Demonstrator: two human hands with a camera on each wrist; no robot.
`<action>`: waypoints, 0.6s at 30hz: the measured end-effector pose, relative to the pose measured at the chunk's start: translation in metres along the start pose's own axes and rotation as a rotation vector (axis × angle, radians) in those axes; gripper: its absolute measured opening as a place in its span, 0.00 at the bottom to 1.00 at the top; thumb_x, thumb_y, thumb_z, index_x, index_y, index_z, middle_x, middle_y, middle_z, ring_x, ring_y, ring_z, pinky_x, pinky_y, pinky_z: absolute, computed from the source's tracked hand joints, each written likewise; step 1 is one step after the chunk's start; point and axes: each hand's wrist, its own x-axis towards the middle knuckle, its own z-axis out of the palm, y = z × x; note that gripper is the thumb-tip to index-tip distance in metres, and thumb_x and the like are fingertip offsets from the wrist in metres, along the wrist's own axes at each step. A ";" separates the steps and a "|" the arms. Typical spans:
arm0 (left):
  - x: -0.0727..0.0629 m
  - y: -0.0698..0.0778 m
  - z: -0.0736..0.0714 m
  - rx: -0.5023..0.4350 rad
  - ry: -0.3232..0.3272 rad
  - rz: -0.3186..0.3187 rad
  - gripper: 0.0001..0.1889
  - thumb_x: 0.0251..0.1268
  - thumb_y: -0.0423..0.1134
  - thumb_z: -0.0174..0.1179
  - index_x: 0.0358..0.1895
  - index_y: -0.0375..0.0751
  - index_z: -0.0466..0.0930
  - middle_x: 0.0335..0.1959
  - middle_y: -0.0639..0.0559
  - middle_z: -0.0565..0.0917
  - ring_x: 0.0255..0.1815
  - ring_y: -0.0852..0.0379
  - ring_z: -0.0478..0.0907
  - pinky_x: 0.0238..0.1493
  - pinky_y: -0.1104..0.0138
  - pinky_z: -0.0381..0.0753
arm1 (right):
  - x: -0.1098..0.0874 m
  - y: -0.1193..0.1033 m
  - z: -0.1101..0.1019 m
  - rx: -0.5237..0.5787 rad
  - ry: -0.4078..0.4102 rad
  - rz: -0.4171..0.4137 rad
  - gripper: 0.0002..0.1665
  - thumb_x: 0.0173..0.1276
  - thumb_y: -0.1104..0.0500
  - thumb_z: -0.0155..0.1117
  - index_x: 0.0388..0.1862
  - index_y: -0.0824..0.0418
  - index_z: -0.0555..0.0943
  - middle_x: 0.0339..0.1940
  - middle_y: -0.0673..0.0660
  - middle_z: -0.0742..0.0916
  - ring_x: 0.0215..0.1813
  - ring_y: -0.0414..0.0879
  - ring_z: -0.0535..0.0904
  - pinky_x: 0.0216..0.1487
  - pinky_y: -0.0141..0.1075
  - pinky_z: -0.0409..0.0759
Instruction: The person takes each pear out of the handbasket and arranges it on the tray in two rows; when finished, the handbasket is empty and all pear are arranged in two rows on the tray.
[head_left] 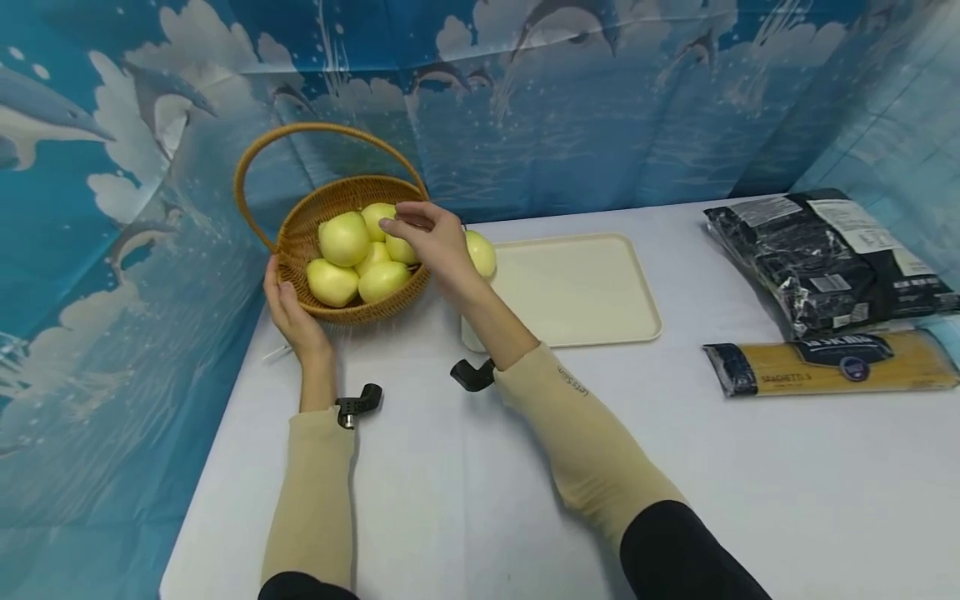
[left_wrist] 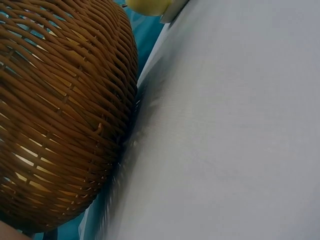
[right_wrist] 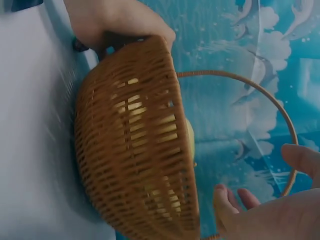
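A brown wicker basket (head_left: 367, 312) with a tall arched handle (head_left: 330, 127) leans its opening toward me, holding several yellow-green apples (head_left: 343, 239). My left hand (head_left: 296, 321) grips the basket's left side, its thumb near the rim and its fingers along the outer weave. Above the basket's right rim is my right hand (head_left: 438, 242), thumb and fingers spread with nothing between them, as the right wrist view also shows. It partly covers an apple in the basket. Another apple (head_left: 481, 253) sits at the left end of a cream tray (head_left: 573, 292), partly behind the right hand.
At the right lie a black plastic package (head_left: 825, 258) and a pack of spaghetti (head_left: 832, 364). A white cloth (head_left: 600, 433) covers the table. Behind and to the left hangs a blue dolphin-printed curtain (head_left: 525, 142), close to the basket.
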 end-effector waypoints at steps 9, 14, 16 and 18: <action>-0.001 -0.001 0.000 0.008 -0.004 0.026 0.27 0.81 0.34 0.41 0.79 0.31 0.65 0.80 0.37 0.67 0.84 0.44 0.59 0.85 0.54 0.55 | 0.024 0.006 0.034 -0.015 0.041 0.147 0.35 0.73 0.49 0.72 0.74 0.60 0.75 0.68 0.58 0.82 0.69 0.48 0.78 0.68 0.36 0.79; 0.001 0.002 0.000 0.013 -0.002 0.010 0.28 0.81 0.34 0.41 0.79 0.32 0.64 0.80 0.39 0.67 0.84 0.48 0.59 0.84 0.62 0.57 | 0.037 0.010 0.051 -0.064 0.001 0.198 0.41 0.74 0.49 0.71 0.80 0.60 0.68 0.77 0.59 0.76 0.76 0.50 0.73 0.73 0.38 0.76; 0.001 0.003 0.000 0.019 0.002 0.006 0.28 0.81 0.34 0.41 0.79 0.32 0.64 0.80 0.39 0.67 0.83 0.49 0.60 0.82 0.67 0.58 | 0.041 0.010 0.057 -0.090 0.002 0.216 0.43 0.73 0.49 0.72 0.81 0.59 0.68 0.78 0.58 0.75 0.77 0.50 0.72 0.73 0.39 0.76; 0.000 0.003 0.000 0.024 0.013 0.002 0.28 0.81 0.34 0.41 0.79 0.32 0.65 0.80 0.40 0.67 0.83 0.50 0.60 0.80 0.71 0.59 | 0.045 0.010 0.061 -0.104 0.002 0.234 0.44 0.72 0.49 0.73 0.82 0.59 0.67 0.79 0.57 0.74 0.78 0.50 0.71 0.73 0.39 0.76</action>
